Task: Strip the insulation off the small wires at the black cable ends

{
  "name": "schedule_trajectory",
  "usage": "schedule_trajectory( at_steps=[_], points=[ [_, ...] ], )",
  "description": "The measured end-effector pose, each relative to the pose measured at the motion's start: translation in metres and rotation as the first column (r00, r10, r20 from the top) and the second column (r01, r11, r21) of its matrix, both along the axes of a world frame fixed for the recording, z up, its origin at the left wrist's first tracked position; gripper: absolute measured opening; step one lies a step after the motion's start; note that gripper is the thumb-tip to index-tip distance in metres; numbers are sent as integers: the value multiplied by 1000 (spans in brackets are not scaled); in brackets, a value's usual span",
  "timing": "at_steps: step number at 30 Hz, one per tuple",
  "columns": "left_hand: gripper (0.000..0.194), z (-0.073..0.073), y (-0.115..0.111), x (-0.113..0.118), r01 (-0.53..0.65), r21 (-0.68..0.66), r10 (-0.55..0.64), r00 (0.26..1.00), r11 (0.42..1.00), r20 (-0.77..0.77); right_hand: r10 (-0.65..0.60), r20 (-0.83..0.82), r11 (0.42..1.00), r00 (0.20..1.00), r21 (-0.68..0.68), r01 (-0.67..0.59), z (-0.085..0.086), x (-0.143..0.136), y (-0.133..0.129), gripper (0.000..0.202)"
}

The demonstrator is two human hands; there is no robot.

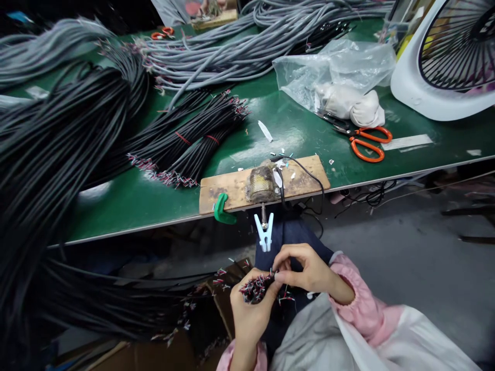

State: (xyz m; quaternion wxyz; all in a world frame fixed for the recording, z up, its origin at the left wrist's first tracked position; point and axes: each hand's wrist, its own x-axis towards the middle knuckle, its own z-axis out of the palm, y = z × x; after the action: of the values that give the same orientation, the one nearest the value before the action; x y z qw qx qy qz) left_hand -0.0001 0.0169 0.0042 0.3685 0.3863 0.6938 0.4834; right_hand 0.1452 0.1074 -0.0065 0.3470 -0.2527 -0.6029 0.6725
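My left hand (pixel 251 309) is wrapped round a bundle of black cables (pixel 255 289), whose stripped ends with red and white wires point up at me. At the right edge of that bundle, my right hand (pixel 303 270) is closed, thumb and forefinger pinching the end of a black cable. Both hands are over my lap, below the table edge. Just beyond them, a light blue clothespin (pixel 265 233) hangs from a metal tip under a small motor-like device (pixel 263 183), which sits on a wooden board (pixel 228 186).
A green clamp (pixel 223 210) grips the board at the green table's (pixel 154 211) edge. Black cable bundles (pixel 193 134) and grey cables (pixel 216 56) cover the left and back. Orange-handled scissors (pixel 369 144), a plastic bag (pixel 336 67) and a white fan (pixel 410 82) are at right. A cardboard box (pixel 162 353) is below left.
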Motion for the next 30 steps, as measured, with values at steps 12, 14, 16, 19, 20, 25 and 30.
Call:
schedule_trajectory(
  at_steps=[12,14,16,19,20,25,30],
  points=[
    [21,-2,-2,0,0,23,0,1000,1000,14,38,15,999,999,35,-38,-6,2,-1,19],
    [19,0,-1,2,6,23,-6,1000,1000,17,22,15,999,1000,47,-23,-6,1,-1,17],
    [17,1,0,3,20,21,-20,1000,1000,17,7,14,998,1000,57,-7,-6,0,-1,17],
    [14,0,0,1,76,17,-76,997,997,-8,-12,22,998,1000,66,11,-5,0,-1,19],
    [14,0,1,0,97,14,-97,995,995,-20,-16,25,998,1000,68,14,-5,-1,-1,20],
    [13,-1,3,-3,174,-3,-174,984,985,-34,-23,22,997,1000,81,21,-5,-2,-2,20],
    [6,2,5,1,204,25,-204,979,979,-2,-11,0,992,1000,122,10,-7,-2,-1,20]
  ],
)
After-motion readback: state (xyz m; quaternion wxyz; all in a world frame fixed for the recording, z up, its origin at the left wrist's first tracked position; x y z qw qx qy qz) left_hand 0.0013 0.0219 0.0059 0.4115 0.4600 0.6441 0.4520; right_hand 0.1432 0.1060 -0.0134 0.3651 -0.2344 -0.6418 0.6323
